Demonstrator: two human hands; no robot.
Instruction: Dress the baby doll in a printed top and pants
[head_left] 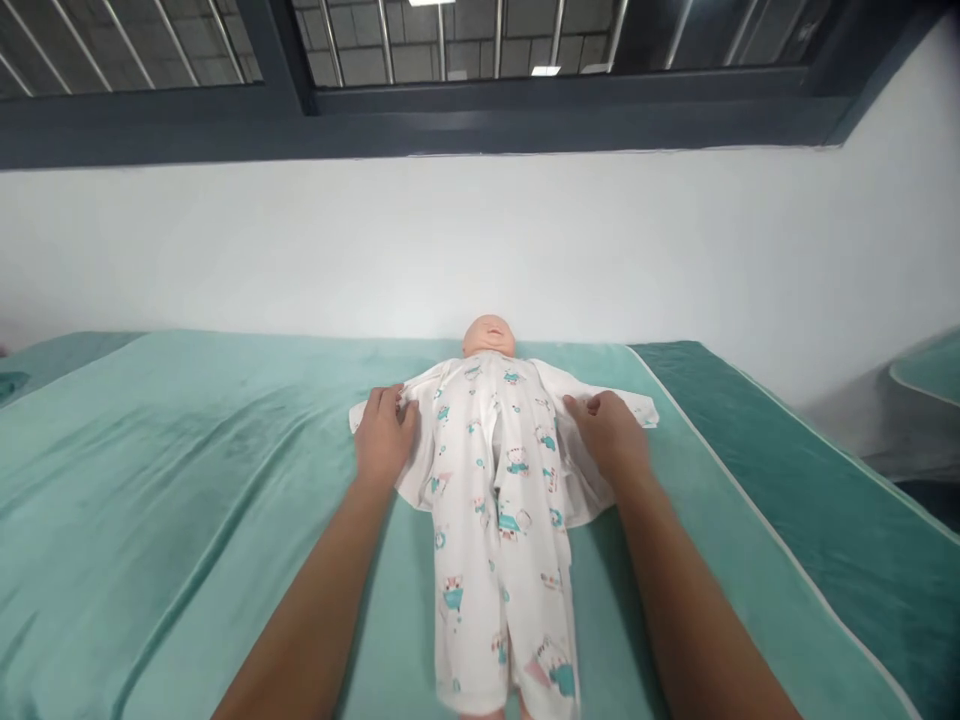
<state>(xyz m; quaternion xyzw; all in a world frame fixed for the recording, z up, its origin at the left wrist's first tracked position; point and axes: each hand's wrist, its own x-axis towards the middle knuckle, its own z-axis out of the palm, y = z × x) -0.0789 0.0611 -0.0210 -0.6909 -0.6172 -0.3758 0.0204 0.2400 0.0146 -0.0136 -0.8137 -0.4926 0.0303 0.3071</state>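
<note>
A baby doll (489, 336) lies on its back, its head towards the wall. It is dressed in a white baby shirt (589, 490) with the sleeves spread to both sides. White baby trousers (517, 580) with teal and pink prints cover the middle of the shirt and the doll's legs. My left hand (386, 430) is closed on the shirt by the left sleeve, fingers curled down on the cloth. On the opposite side, my right hand (609, 430) pinches the shirt near the right sleeve. The fingertips of both hands are partly hidden.
A light green sheet (187, 480) with folds on the left lies under the doll. A darker green cloth (825, 490) with a pale edge runs along the right. Behind stands a white wall (300, 250) below a dark-framed barred window (465, 120).
</note>
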